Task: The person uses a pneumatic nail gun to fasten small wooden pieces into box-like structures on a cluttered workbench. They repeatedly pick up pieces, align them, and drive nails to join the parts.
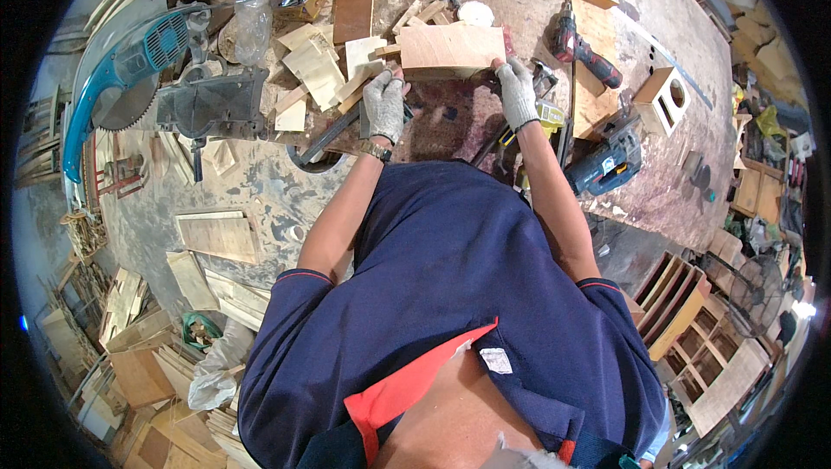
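A box-shaped piece of pale wood spans the gap between my two hands at the table's far side. My left hand, in a grey knit glove with bare fingertips, grips its left near corner. At the right near corner, my right hand, gloved the same way, closes its fingers on the wood. A dark metal bar lies beside my left wrist. Close to my right wrist is a yellow-green tool part, partly hidden by the arm. Small wood offcuts are scattered left of the held piece.
On the right lie a red-black cordless drill, a blue jigsaw and a small wooden box with a round hole. A teal miter saw with an exposed blade stands left. Boards lie on the floor.
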